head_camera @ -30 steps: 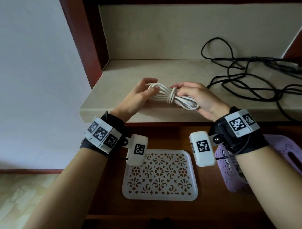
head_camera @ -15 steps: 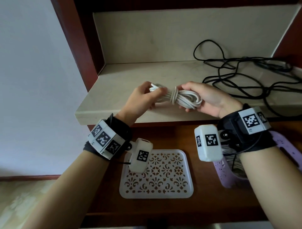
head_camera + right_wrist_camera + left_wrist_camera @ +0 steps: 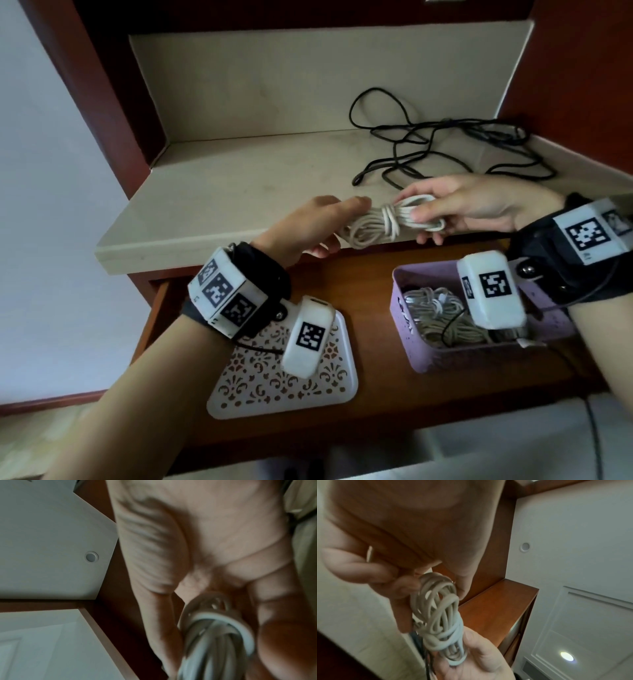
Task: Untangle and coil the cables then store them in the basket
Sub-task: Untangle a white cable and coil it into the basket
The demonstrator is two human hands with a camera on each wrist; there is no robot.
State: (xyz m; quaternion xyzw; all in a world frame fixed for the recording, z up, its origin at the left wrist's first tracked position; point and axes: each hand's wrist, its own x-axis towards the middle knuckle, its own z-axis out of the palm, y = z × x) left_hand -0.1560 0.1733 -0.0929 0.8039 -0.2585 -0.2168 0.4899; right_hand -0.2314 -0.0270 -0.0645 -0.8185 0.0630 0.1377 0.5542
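Two hands hold one coiled white cable bundle (image 3: 394, 221), wrapped round its middle, above the front edge of the beige stone shelf (image 3: 212, 192). Left hand (image 3: 308, 229) grips its left end; right hand (image 3: 479, 205) pinches its right end. Purple perforated plastic basket (image 3: 421, 356), below the shelf, contains coiled cables. Tangled black cable (image 3: 445, 147) lies on the shelf behind the right hand.

A reddish wooden cabinet (image 3: 102, 113) frames a pale stone shelf (image 3: 239, 192); left of the cabinet a plain white wall (image 3: 51, 240), tiled floor (image 3: 41, 435) below.
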